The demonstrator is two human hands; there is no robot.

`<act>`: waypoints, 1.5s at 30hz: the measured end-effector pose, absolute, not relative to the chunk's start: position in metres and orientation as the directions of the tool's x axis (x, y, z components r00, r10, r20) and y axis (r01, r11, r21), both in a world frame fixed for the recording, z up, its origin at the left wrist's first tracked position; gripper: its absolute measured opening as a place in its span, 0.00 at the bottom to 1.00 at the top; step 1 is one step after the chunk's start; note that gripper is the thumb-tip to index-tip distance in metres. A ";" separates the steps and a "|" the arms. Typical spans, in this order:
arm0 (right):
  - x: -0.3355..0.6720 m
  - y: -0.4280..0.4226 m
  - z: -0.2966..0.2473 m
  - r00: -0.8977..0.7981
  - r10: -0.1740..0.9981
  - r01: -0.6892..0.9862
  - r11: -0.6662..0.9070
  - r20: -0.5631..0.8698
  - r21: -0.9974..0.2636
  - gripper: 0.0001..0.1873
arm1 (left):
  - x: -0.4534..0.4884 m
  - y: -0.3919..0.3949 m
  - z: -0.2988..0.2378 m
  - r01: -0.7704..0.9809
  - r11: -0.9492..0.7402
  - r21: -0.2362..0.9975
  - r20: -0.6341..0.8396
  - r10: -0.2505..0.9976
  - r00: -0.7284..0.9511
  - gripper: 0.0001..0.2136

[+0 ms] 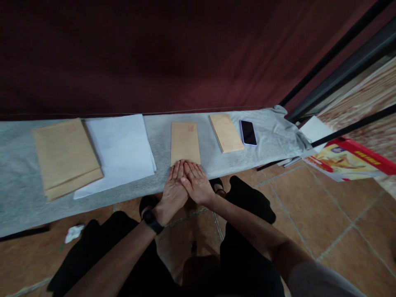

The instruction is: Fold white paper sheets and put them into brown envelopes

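A brown paper envelope point(185, 142) with a red stamp box at its top right lies flat on the narrow cloth-covered table point(163, 128). My left hand point(175, 183) rests flat on the envelope's near end, fingers stretched out. Beside it, my right hand point(196, 181) also presses flat there, its thumb lapping over my left hand. Neither hand grips anything, and together they hide the envelope's near edge. Right of this envelope lies a stack of similar envelopes point(227, 133). To the left are white paper sheets point(122, 150), partly covered by a pile of larger brown envelopes point(66, 154).
A phone point(248, 133) lies at the table's right part. Dark red cloth point(185, 57) hangs behind the table. Black metal bars point(334, 53) and a red and yellow box point(349, 159) stand on the right. Crumpled white tissue point(74, 233) lies on the tiled floor.
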State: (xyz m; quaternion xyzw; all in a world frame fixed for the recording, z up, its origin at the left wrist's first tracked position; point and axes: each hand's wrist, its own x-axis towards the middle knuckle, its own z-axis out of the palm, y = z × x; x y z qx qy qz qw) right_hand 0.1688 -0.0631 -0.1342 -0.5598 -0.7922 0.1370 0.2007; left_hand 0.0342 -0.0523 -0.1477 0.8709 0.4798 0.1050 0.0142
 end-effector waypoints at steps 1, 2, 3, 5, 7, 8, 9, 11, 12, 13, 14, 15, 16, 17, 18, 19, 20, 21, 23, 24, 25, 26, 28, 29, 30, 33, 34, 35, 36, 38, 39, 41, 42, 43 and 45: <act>0.169 -0.063 -0.135 -0.289 0.943 0.831 0.332 0.164 -0.446 0.33 | 0.034 -0.052 -0.147 0.833 -0.541 0.120 0.165 0.838 0.520 0.31; 0.169 -0.063 -0.135 -0.285 0.945 0.831 0.328 0.162 -0.449 0.33 | 0.033 -0.052 -0.145 0.832 -0.543 0.116 0.165 0.837 0.523 0.31; 0.169 -0.063 -0.135 -0.283 0.946 0.831 0.325 0.160 -0.451 0.32 | 0.032 -0.051 -0.145 0.831 -0.545 0.113 0.169 0.834 0.525 0.30; 0.170 -0.062 -0.135 -0.280 0.948 0.833 0.320 0.155 -0.451 0.32 | 0.030 -0.050 -0.143 0.826 -0.553 0.107 0.183 0.828 0.531 0.30; 0.171 -0.062 -0.134 -0.281 0.948 0.837 0.319 0.151 -0.445 0.32 | 0.028 -0.049 -0.143 0.820 -0.563 0.101 0.195 0.820 0.539 0.29; 0.171 -0.062 -0.133 -0.282 0.948 0.839 0.319 0.149 -0.441 0.32 | 0.027 -0.049 -0.142 0.821 -0.562 0.101 0.198 0.820 0.537 0.29; 0.171 -0.062 -0.133 -0.282 0.948 0.843 0.317 0.146 -0.435 0.32 | 0.026 -0.049 -0.142 0.825 -0.555 0.104 0.198 0.825 0.530 0.29; 0.171 -0.062 -0.133 -0.276 0.951 0.851 0.309 0.140 -0.424 0.32 | 0.026 -0.049 -0.141 0.839 -0.533 0.111 0.193 0.840 0.507 0.29; 0.171 -0.062 -0.133 -0.272 0.952 0.856 0.305 0.137 -0.418 0.32 | 0.025 -0.049 -0.141 0.844 -0.525 0.112 0.191 0.845 0.500 0.29; 0.171 -0.062 -0.133 -0.271 0.953 0.859 0.303 0.135 -0.412 0.31 | 0.025 -0.049 -0.141 0.846 -0.521 0.110 0.190 0.847 0.497 0.29; 0.171 -0.062 -0.134 -0.273 0.953 0.862 0.304 0.135 -0.407 0.31 | 0.025 -0.049 -0.142 0.846 -0.522 0.106 0.191 0.846 0.498 0.30; 0.171 -0.062 -0.134 -0.275 0.952 0.863 0.307 0.136 -0.401 0.31 | 0.024 -0.049 -0.142 0.844 -0.526 0.103 0.194 0.843 0.502 0.30; 0.171 -0.062 -0.134 -0.279 0.950 0.864 0.312 0.139 -0.395 0.31 | 0.023 -0.049 -0.143 0.841 -0.531 0.101 0.199 0.839 0.506 0.30; 0.171 -0.062 -0.135 -0.283 0.949 0.865 0.316 0.142 -0.388 0.31 | 0.022 -0.049 -0.144 0.839 -0.535 0.101 0.204 0.836 0.509 0.31; 0.172 -0.062 -0.135 -0.287 0.947 0.867 0.321 0.144 -0.382 0.31 | 0.021 -0.049 -0.144 0.836 -0.539 0.102 0.207 0.833 0.512 0.31; 0.172 -0.062 -0.135 -0.289 0.946 0.868 0.324 0.147 -0.377 0.32 | 0.020 -0.049 -0.144 0.833 -0.544 0.103 0.208 0.831 0.516 0.31; 0.171 -0.062 -0.135 -0.290 0.945 0.869 0.325 0.148 -0.373 0.32 | 0.019 -0.049 -0.144 0.829 -0.549 0.106 0.208 0.827 0.522 0.31; 0.171 -0.062 -0.135 -0.289 0.946 0.871 0.325 0.150 -0.370 0.32 | 0.018 -0.049 -0.144 0.825 -0.555 0.108 0.207 0.824 0.527 0.31; 0.171 -0.062 -0.134 -0.281 0.948 0.875 0.318 0.152 -0.366 0.32 | 0.017 -0.048 -0.142 0.821 -0.559 0.113 0.201 0.822 0.532 0.31; 0.171 -0.062 -0.134 -0.277 0.949 0.876 0.315 0.153 -0.365 0.32 | 0.018 -0.048 -0.140 0.822 -0.558 0.115 0.195 0.824 0.532 0.31; 0.171 -0.062 -0.134 -0.276 0.949 0.878 0.313 0.152 -0.363 0.32 | 0.018 -0.048 -0.140 0.826 -0.552 0.116 0.189 0.828 0.527 0.31; 0.171 -0.061 -0.134 -0.275 0.949 0.878 0.313 0.152 -0.362 0.32 | 0.019 -0.048 -0.139 0.831 -0.543 0.117 0.181 0.835 0.520 0.31; 0.172 -0.061 -0.134 -0.280 0.948 0.877 0.318 0.153 -0.361 0.32 | 0.021 -0.047 -0.139 0.843 -0.524 0.122 0.167 0.848 0.503 0.30; 0.172 -0.060 -0.134 -0.283 0.946 0.876 0.321 0.155 -0.361 0.32 | 0.021 -0.047 -0.139 0.847 -0.516 0.130 0.161 0.854 0.496 0.30; 0.173 -0.060 -0.134 -0.285 0.945 0.874 0.324 0.158 -0.361 0.32 | 0.022 -0.046 -0.140 0.849 -0.509 0.141 0.158 0.858 0.488 0.30; 0.174 -0.059 -0.136 -0.287 0.943 0.871 0.330 0.166 -0.364 0.33 | 0.022 -0.045 -0.146 0.844 -0.501 0.192 0.176 0.864 0.472 0.31; 0.174 -0.059 -0.137 -0.287 0.943 0.870 0.330 0.169 -0.365 0.33 | 0.021 -0.045 -0.147 0.836 -0.507 0.210 0.194 0.860 0.472 0.32; 0.174 -0.059 -0.137 -0.288 0.942 0.869 0.332 0.171 -0.366 0.33 | 0.020 -0.045 -0.149 0.827 -0.515 0.226 0.215 0.854 0.473 0.32; 0.175 -0.059 -0.137 -0.289 0.942 0.868 0.334 0.172 -0.367 0.33 | 0.020 -0.045 -0.150 0.817 -0.526 0.237 0.233 0.847 0.477 0.32; 0.175 -0.059 -0.137 -0.294 0.940 0.866 0.339 0.173 -0.369 0.34 | 0.019 -0.045 -0.151 0.808 -0.539 0.238 0.246 0.838 0.487 0.32; 0.175 -0.059 -0.138 -0.297 0.939 0.864 0.341 0.172 -0.369 0.33 | 0.019 -0.045 -0.151 0.812 -0.537 0.229 0.239 0.839 0.488 0.31; 0.176 -0.059 -0.137 -0.299 0.939 0.864 0.342 0.170 -0.370 0.33 | 0.019 -0.046 -0.149 0.826 -0.527 0.199 0.211 0.846 0.489 0.31; 0.176 -0.059 -0.137 -0.298 0.940 0.865 0.340 0.169 -0.369 0.33 | 0.020 -0.046 -0.147 0.833 -0.521 0.184 0.196 0.850 0.488 0.30; 0.177 -0.059 -0.137 -0.296 0.940 0.866 0.338 0.169 -0.367 0.34 | 0.020 -0.046 -0.146 0.840 -0.514 0.171 0.185 0.855 0.485 0.30; 0.177 -0.058 -0.137 -0.291 0.942 0.870 0.333 0.166 -0.364 0.34 | 0.022 -0.046 -0.144 0.850 -0.503 0.158 0.173 0.861 0.478 0.29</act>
